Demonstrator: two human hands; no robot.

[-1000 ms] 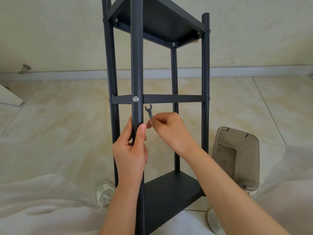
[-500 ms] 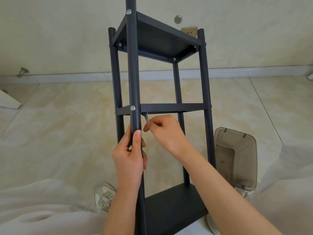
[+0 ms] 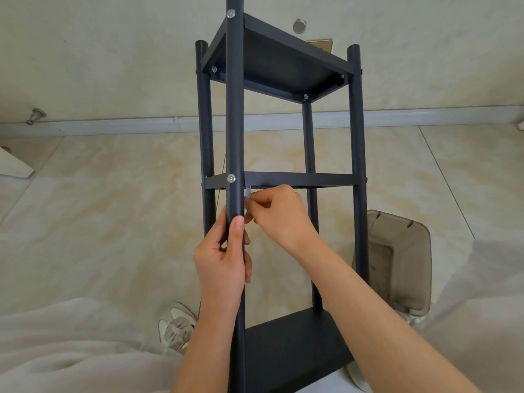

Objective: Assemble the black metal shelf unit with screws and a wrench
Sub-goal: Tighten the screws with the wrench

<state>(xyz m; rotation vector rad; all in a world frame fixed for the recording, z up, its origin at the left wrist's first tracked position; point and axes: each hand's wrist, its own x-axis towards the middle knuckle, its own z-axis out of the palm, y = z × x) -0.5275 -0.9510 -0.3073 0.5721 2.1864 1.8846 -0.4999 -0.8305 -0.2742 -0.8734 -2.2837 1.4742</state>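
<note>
The black metal shelf unit [image 3: 355,143] stands upright on the tiled floor, with three shelves between four posts. My left hand [image 3: 224,259] grips the near front post below the middle shelf [image 3: 297,177]. A silver screw head [image 3: 231,179] shows on that post at the middle shelf's level. My right hand [image 3: 279,214] pinches a small grey wrench [image 3: 247,192], whose tip reaches up behind the post just under the middle shelf's front edge. Most of the wrench is hidden by my fingers and the post.
A translucent brown plastic bin [image 3: 397,262] stands right of the shelf unit. My white shoes [image 3: 175,326] rest on the floor beside the bottom shelf [image 3: 289,344]. My pale trouser legs [image 3: 71,344] fill the lower corners. A wall and skirting board [image 3: 113,123] run behind.
My right hand has lifted the wrench from open view up behind the front post, under the middle shelf. The view has tilted, so the shelf unit sits lower in the frame.
</note>
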